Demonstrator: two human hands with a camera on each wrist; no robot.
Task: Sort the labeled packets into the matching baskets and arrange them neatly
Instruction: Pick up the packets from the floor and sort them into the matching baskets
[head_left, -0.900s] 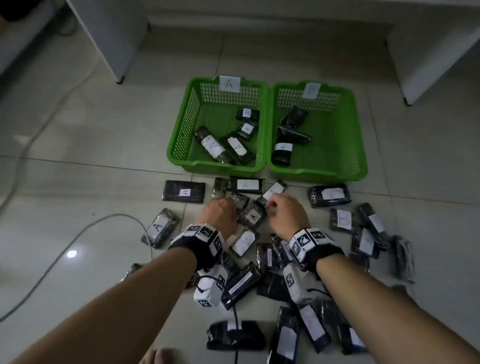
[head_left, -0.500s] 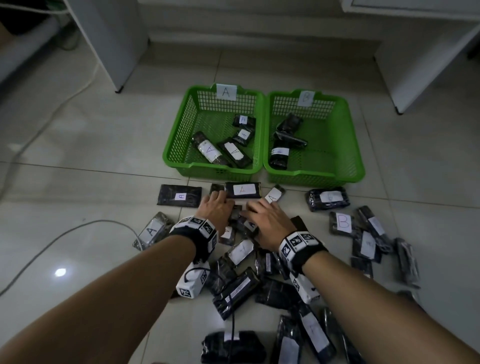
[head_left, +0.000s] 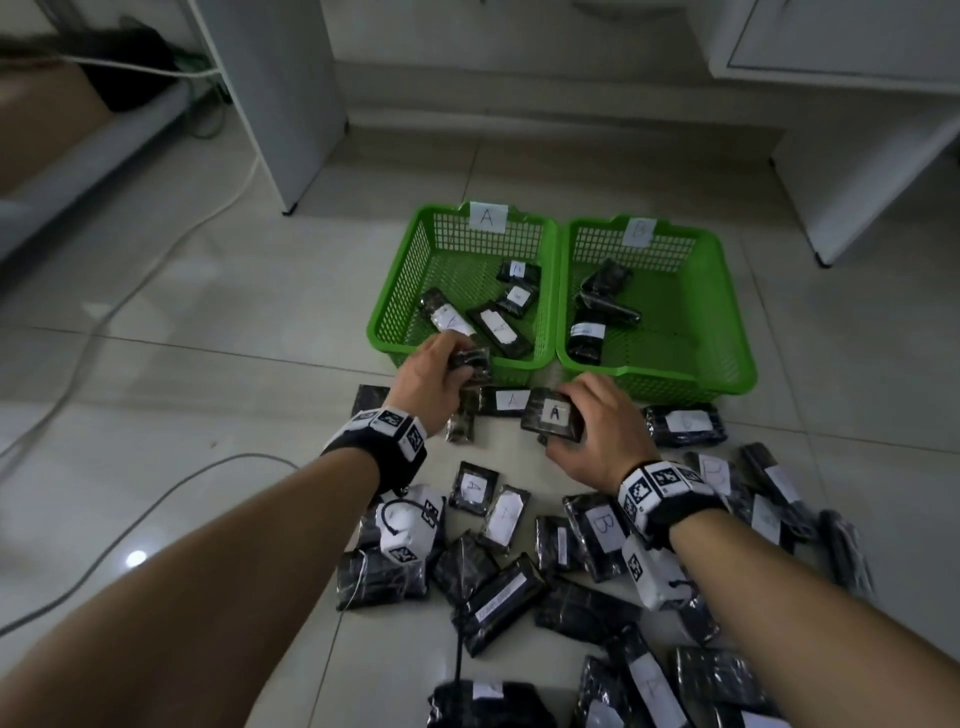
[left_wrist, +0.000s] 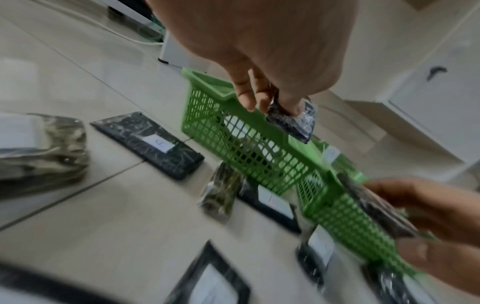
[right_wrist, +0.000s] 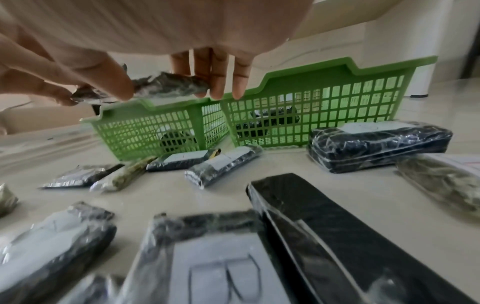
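Observation:
Two green baskets stand side by side on the floor: basket A (head_left: 400, 291) on the left holds several black packets, basket B (head_left: 727, 312) on the right holds three. My left hand (head_left: 441, 374) grips a small black packet (head_left: 470, 358) at the front rim of basket A (left_wrist: 259, 125). My right hand (head_left: 597, 421) holds a black packet labelled A (head_left: 551, 415) just in front of the gap between the baskets; in the right wrist view its thumb and fingers pinch that packet (right_wrist: 166, 86) above the rim. Many labelled packets (head_left: 600, 525) lie on the floor around my wrists.
White cabinet legs (head_left: 291, 130) and a cabinet (head_left: 857, 156) stand behind the baskets. A grey cable (head_left: 156, 499) and a white cable (head_left: 197, 218) run across the tiles on the left. More packets (head_left: 680, 423) lie right of my right hand.
Both hands have lifted off the pile, each with a packet, and moved forward toward the baskets. The left hand now reaches basket A's front rim.

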